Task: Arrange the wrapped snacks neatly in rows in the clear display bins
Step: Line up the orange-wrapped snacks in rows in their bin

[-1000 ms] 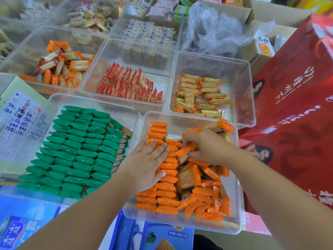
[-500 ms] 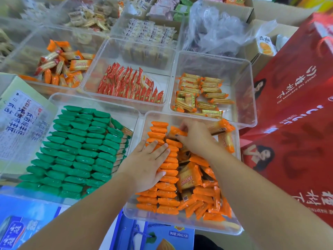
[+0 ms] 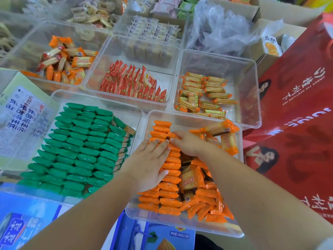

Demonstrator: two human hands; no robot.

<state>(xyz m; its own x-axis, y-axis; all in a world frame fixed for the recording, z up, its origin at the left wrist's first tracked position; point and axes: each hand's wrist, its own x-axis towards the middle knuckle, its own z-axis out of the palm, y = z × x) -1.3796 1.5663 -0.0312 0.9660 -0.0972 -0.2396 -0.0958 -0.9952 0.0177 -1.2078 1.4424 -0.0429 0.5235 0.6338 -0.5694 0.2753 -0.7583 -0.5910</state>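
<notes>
Here, in the bin (image 3: 180,227) at 5 o'clock, the left hand (image 3: 150,165) lies flat on the orange rows (image 3: 169,195) as the right hand (image 3: 189,144) pinches a pack (image 3: 173,135) at their 12 o'clock end; light, slick, likely brittle, it seems best held by its long edges.

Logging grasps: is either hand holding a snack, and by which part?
Right hand pinches an orange snack, seemingly by its top edge. Left hand holds nothing; it lies flat on the orange row.
</notes>
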